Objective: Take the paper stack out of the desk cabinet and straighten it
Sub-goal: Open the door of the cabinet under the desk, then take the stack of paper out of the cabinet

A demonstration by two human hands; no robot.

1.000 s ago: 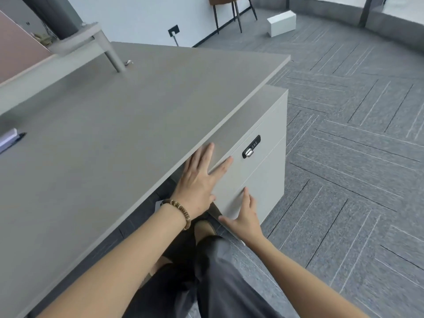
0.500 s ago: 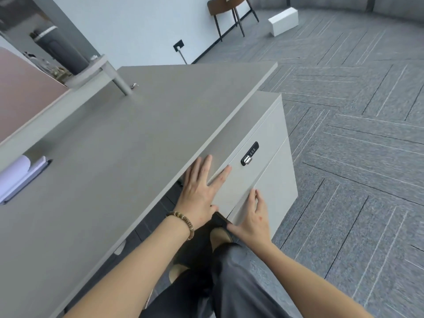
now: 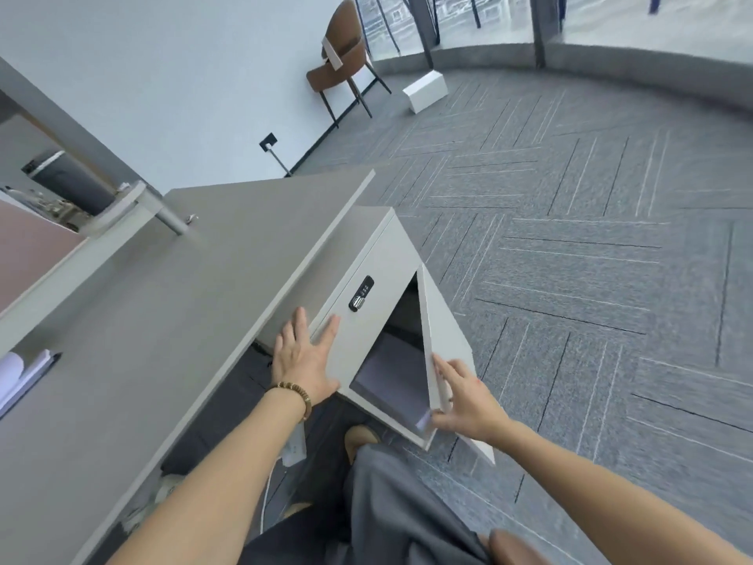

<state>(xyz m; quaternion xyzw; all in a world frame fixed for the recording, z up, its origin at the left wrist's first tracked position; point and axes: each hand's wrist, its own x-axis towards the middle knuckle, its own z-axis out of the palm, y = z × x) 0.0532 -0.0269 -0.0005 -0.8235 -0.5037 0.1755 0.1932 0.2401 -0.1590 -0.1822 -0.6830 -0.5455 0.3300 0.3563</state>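
Paper stack (image 3: 393, 371): pale, flat sheets lying on the cabinet floor, seen through the open doorway; at about 5 o'clock from the lock. Thickness cannot be told.
Handling, as a judgement: probably light to middling and limp, with loose sheets that slide on one another; best taken by the near edge with a thumb on top and fingers slid beneath, then supported from below with both hands so it does not fan out or bend.
Cabinet (image 3: 368, 254): light grey box under the desk edge, its lower compartment open, dark inside above the paper.
Door (image 3: 442, 332): swung outward, hinged on the far side, its free edge pointing toward the person at 6 o'clock.
Right hand (image 3: 464, 399): grip narrow, thumb and fingers pinching the door's near lower edge; holding the door, not the paper.
Left hand (image 3: 303, 358): grip wide, palm flat and fingers spread on the cabinet front at 9 o'clock from the opening; holding nothing.
Lock (image 3: 360, 293): black, on the upper front panel, above the opening.
Surface (image 3: 175, 303): grey desk top at 10 o'clock from the cabinet, white papers and a pen (image 3: 24, 375) at its left edge.
Floor (image 3: 591, 279): grey patterned carpet, a chair (image 3: 340, 61) and a white box (image 3: 426, 91) far off at 12 o'clock.
Step in hand: door open enough; reaching in comes next.
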